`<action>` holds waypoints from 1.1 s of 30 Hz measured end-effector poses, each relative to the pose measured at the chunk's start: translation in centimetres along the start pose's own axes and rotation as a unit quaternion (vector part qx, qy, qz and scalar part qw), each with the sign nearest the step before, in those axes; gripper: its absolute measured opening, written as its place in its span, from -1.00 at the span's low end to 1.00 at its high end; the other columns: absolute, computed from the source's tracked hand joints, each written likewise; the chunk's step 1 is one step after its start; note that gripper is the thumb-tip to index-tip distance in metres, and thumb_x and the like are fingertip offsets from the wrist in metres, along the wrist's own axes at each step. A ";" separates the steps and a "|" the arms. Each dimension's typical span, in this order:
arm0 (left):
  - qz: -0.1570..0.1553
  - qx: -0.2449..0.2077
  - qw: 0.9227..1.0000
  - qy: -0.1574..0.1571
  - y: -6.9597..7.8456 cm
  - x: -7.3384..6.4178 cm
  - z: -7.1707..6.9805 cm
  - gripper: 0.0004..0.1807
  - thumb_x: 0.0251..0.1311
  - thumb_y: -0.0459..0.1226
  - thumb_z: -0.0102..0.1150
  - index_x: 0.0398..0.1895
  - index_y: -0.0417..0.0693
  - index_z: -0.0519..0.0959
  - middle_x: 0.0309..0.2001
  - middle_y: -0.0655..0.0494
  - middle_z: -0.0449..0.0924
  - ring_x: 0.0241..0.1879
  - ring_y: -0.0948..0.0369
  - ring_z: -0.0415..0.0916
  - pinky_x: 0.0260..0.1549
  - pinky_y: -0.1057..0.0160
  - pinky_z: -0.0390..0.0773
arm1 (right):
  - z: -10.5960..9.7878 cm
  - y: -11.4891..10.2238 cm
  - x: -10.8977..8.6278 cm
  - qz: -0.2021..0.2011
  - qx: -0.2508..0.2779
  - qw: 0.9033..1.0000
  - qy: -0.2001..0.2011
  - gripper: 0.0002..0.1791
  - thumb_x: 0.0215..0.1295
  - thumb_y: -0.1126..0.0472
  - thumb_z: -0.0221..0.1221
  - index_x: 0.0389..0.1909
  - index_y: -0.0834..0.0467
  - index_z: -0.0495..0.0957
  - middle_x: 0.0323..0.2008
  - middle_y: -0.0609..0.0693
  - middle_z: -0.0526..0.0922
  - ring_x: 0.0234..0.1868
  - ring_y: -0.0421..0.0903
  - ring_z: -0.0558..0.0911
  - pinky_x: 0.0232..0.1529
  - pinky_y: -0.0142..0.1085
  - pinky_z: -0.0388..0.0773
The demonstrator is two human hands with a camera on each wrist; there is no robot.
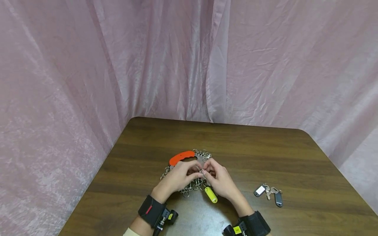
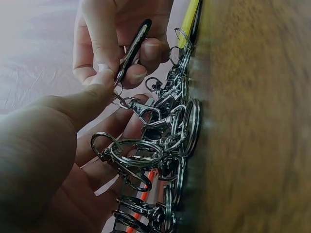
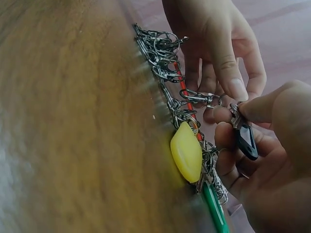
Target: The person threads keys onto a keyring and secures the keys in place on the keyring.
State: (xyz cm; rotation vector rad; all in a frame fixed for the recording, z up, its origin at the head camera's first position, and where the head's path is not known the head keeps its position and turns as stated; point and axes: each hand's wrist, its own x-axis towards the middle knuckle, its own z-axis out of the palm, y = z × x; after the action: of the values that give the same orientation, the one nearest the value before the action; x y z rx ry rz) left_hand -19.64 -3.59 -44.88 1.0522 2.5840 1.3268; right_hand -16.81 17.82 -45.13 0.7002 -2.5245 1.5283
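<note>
A large key holder with an orange handle [image 1: 181, 157] lies on the table under both hands, with several metal snap clasps [image 1: 196, 185] and split rings hanging around it. My left hand [image 1: 183, 173] reaches in from the left and pinches the small ring of one clasp [image 2: 143, 109] between thumb and fingers. Opposite it, my right hand [image 1: 220, 180] pinches a key [image 3: 236, 116] with a black tag [image 3: 247, 141], held right at that ring. Beside the right hand, a yellow key tag [image 1: 211, 195] hangs from the holder. A green tag [image 3: 215, 206] shows in the right wrist view.
To the right on the wooden table [image 1: 310, 170] lie two more keys, one with a white-labelled dark tag [image 1: 260, 190], the other with a dark grey tag [image 1: 278, 199]. A pink curtain [image 1: 177, 65] hangs behind the table's far edge.
</note>
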 end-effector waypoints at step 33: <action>0.008 0.016 1.000 0.007 -0.4 0.0 0.1 -0.81 0.35 -0.11 0.43 -0.05 0.14 0.68 -0.22 0.38 0.71 -0.21 0.43 0.63 -0.15 0.32 0.64 | 0.2 0.1 -0.1 -0.015 -0.027 0.999 -0.016 -0.92 0.50 0.36 0.23 -0.11 0.15 0.53 -0.43 -0.06 0.62 -0.41 -0.19 0.55 -0.30 -0.29 0.51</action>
State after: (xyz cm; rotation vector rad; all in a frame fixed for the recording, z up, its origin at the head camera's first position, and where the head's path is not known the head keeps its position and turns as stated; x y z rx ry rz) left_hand -19.82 -3.65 -45.27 1.0748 2.6203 1.3062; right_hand -16.75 17.71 -45.34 0.7568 -2.5559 1.4451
